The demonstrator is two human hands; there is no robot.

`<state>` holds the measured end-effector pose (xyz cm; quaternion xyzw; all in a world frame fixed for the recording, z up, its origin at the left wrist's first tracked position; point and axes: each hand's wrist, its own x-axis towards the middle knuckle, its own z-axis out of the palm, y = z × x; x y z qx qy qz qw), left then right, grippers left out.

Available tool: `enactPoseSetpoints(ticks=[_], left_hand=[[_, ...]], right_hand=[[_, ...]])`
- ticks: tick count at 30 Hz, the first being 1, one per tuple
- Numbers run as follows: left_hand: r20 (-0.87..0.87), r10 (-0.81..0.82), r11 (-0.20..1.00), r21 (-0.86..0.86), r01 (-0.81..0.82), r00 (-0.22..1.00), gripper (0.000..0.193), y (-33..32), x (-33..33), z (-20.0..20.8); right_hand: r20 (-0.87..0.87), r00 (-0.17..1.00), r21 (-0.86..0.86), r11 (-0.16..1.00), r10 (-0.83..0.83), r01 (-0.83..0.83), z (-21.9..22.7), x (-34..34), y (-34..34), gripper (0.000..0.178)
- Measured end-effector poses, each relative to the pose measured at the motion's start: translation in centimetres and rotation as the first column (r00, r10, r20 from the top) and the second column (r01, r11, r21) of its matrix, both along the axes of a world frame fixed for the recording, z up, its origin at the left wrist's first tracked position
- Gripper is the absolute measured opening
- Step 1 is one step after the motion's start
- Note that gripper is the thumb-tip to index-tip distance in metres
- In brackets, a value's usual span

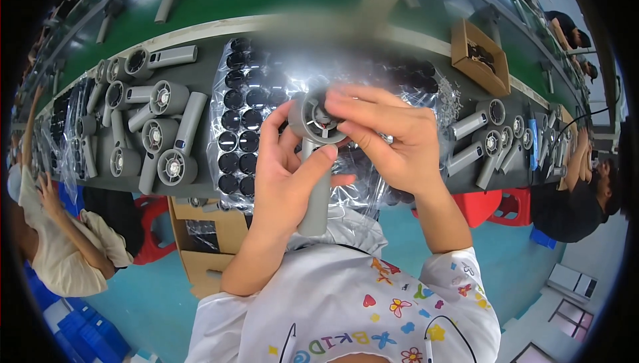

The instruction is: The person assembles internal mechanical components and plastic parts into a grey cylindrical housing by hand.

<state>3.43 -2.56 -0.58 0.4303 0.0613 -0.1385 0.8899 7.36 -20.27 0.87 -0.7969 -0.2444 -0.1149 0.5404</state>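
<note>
A grey handheld fan (317,206) with a round open head is upright in front of my chest. My left hand (283,180) is wrapped round its neck and head, with the thumb lying across the front just below the ring. Bent over the head's opening is my right hand (396,133), thumb and fingers pinched at a dark part inside the ring. What the pinch holds is mostly hidden by the fingers. Beneath both hands lies a clear plastic sheet with rows of round black caps (230,120).
Several grey fans (160,137) lie on the dark table to the left, and more fans (491,142) to the right. An open cardboard box (480,57) with dark parts stands at the back right. A green conveyor (219,0) runs behind. People (63,230) sit on both sides.
</note>
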Motion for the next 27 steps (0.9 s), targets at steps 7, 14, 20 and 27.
enactPoseSetpoints(ticks=[7,14,20,27], left_hand=[[0.068,0.007,0.993,0.12,-0.015,0.998,0.071,0.1,-0.2,-0.1],[0.127,0.005,0.978,0.209,-0.032,0.992,0.07,0.2,-0.3,-0.2],[0.148,0.012,0.992,0.12,-0.03,0.989,0.064,0.7,-0.4,-0.7],[0.272,-0.042,0.995,0.1,0.015,0.961,0.068,1.7,-0.8,-1.3]], right_hand=[[0.047,0.994,-0.178,0.98,0.095,-0.085,0.6,-0.1,-0.5,0.04],[0.211,0.974,-0.379,0.925,0.085,0.002,0.8,-1.2,-0.2,0.045],[0.012,0.989,-0.04,0.989,0.145,-0.144,1.6,-1.9,-0.5,0.045],[-0.104,0.991,0.251,0.966,0.088,-0.06,0.4,-2.5,-1.1,0.068]])
